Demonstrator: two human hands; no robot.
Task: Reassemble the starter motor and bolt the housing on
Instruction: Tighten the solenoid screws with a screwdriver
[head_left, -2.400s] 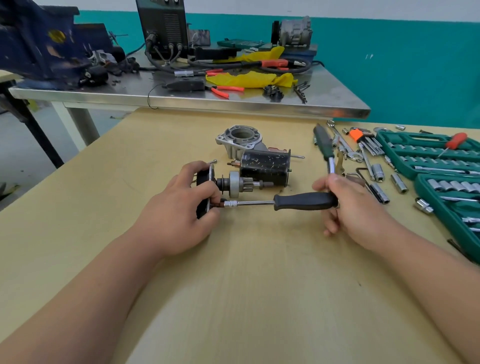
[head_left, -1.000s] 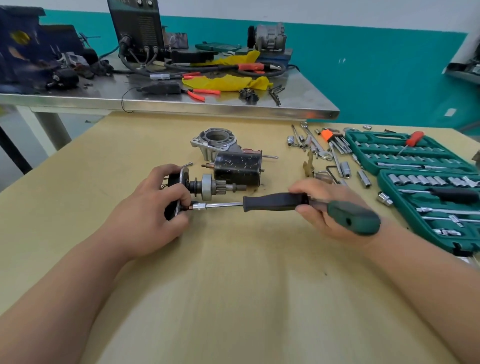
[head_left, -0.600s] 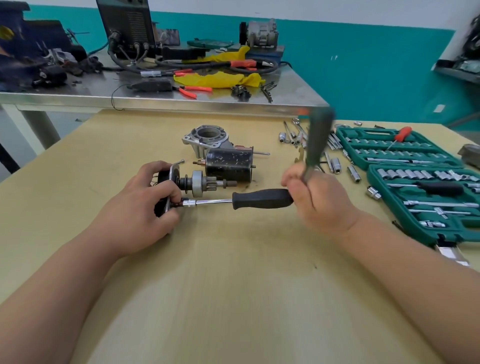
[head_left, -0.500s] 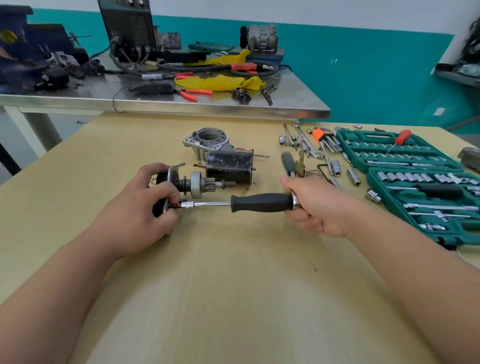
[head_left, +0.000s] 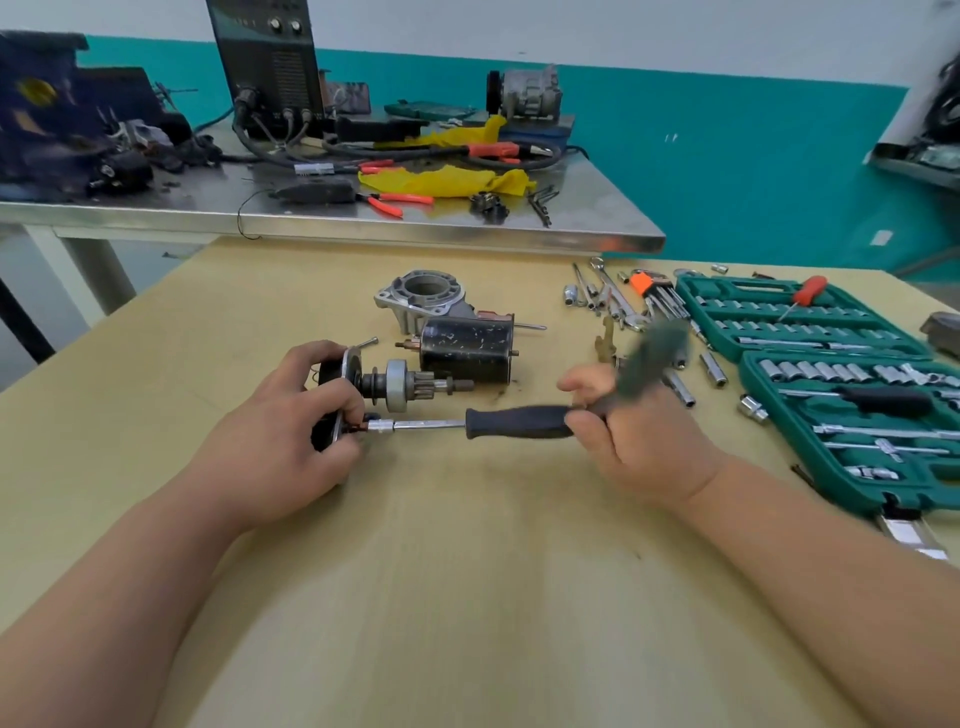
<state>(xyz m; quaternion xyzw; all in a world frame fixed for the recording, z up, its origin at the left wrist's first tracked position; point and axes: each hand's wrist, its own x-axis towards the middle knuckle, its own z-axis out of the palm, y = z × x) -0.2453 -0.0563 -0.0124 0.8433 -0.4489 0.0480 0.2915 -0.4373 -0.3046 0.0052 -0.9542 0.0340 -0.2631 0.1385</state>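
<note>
My left hand (head_left: 275, 441) grips the starter's round end plate (head_left: 349, 374), from which the shaft with its pinion gear (head_left: 410, 387) sticks out to the right. A socket driver (head_left: 514, 422) with a black grip lies level, its socket on a fastener at the plate's lower edge. My right hand (head_left: 639, 436) is closed on the driver's rear end, where a green crank handle (head_left: 652, 358) points up and right, blurred. The black motor body (head_left: 465, 347) and the grey aluminium housing (head_left: 423, 296) lie on the wooden table (head_left: 467, 571) just behind.
Two open green socket cases (head_left: 810, 332) sit at the right. Loose sockets, wrenches and hex keys (head_left: 654, 293) lie between them and the motor parts. A long bolt (head_left: 527, 326) pokes out behind the motor body. A cluttered steel bench (head_left: 332, 218) stands beyond the table's far edge.
The green crank handle swings round the driver's axis under my right hand, from down-right to upright to its present up-right slant. My left hand keeps its hold on the end plate.
</note>
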